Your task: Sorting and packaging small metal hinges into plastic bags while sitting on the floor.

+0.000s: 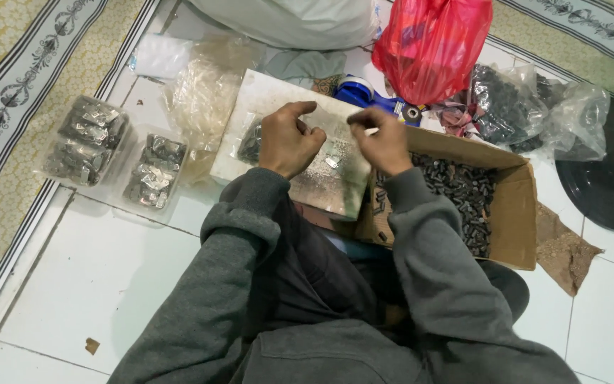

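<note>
My left hand and my right hand are raised close together over a white board that lies on the floor in front of me. Both have their fingers curled, pinching what looks like a small clear plastic bag between them; the bag is hard to make out. A few small dark metal parts lie on the board by my left hand. To my right stands an open cardboard box filled with several small dark metal parts.
Two clear packs of filled small bags lie on the white tiled floor at left. A heap of empty clear bags, a blue tape dispenser, a red plastic bag, a bag of dark parts and a black disc lie behind and right.
</note>
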